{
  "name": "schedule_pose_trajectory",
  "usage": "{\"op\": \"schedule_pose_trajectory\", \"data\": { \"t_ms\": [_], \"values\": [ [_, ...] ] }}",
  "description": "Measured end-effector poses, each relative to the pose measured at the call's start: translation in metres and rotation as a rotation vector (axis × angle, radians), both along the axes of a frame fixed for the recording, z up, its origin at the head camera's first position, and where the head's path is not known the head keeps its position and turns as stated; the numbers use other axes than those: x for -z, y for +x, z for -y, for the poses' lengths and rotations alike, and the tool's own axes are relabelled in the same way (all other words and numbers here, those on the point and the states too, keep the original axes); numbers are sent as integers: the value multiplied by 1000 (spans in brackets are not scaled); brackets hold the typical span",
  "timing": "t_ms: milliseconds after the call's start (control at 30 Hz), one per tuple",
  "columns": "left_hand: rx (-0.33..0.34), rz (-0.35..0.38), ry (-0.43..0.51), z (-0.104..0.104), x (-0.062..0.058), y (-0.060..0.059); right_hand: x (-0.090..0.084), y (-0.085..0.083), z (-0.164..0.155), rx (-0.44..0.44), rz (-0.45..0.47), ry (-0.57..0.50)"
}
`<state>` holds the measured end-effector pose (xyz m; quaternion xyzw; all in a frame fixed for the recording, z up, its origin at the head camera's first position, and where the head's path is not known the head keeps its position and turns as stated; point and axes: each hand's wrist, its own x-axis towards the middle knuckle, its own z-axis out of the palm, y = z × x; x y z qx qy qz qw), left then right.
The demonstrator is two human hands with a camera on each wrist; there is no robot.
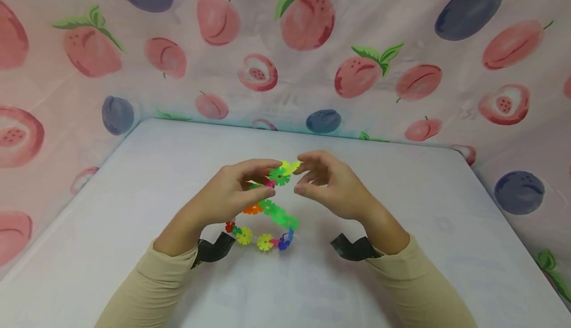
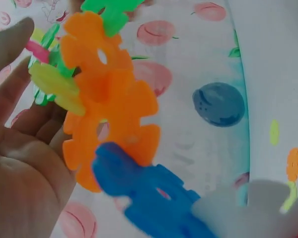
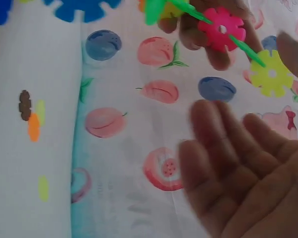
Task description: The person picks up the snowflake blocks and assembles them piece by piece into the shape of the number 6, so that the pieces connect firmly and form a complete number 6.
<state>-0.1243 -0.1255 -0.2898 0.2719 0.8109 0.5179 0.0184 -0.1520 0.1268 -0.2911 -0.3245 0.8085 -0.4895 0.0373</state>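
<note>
A chain of colourful snowflake-shaped plastic discs (image 1: 267,214) hangs in a loop from my left hand (image 1: 267,182) down to the white table (image 1: 134,179). That hand grips the chain's upper part, just below a green disc (image 1: 279,175) and a yellow disc (image 1: 290,166) at the top. My right hand (image 1: 301,175) is loosely curved beside them, its index fingertip at the yellow disc and its thumb apart. The left wrist view is filled by orange discs (image 2: 109,99) and a blue disc (image 2: 144,193). In the right wrist view a pink disc (image 3: 221,29) and the yellow disc (image 3: 271,73) sit above my right palm (image 3: 238,163).
Fruit-print cloth (image 1: 312,45) walls the table at the back and both sides. Black straps (image 1: 352,247) sit on both wrists. Small coloured spots (image 3: 34,126) show on the white surface in the wrist views; I cannot tell what they are.
</note>
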Motion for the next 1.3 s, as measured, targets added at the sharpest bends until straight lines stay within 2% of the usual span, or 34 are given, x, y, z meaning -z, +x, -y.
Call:
{"op": "schedule_pose_trajectory", "data": {
  "t_ms": [133,267,467,600,700,933,1033,1133,1200,1300],
  "values": [
    [-79,-12,14,-1,0,-1,9,2,4,-79,87,164],
    [-145,-15,46,-1,0,-2,15,3,7,-101,114,249],
    [-140,7,99,1,1,-3,17,0,4,-65,83,242],
    [-148,9,46,6,2,-6,18,-3,4,-60,52,215],
    [-162,-17,-4,11,2,-8,19,-6,5,-58,47,203],
    [-181,-23,-30,19,3,-10,17,-14,9,-95,53,189],
    [-199,-22,-46,23,5,-12,18,-25,5,-98,81,141],
    [-216,-17,-60,27,6,-14,23,-44,1,-30,85,134],
    [-219,-11,-68,29,6,-14,30,-60,0,29,81,187],
    [-211,3,-69,31,7,-15,47,-81,4,65,104,315]
  ]
}}
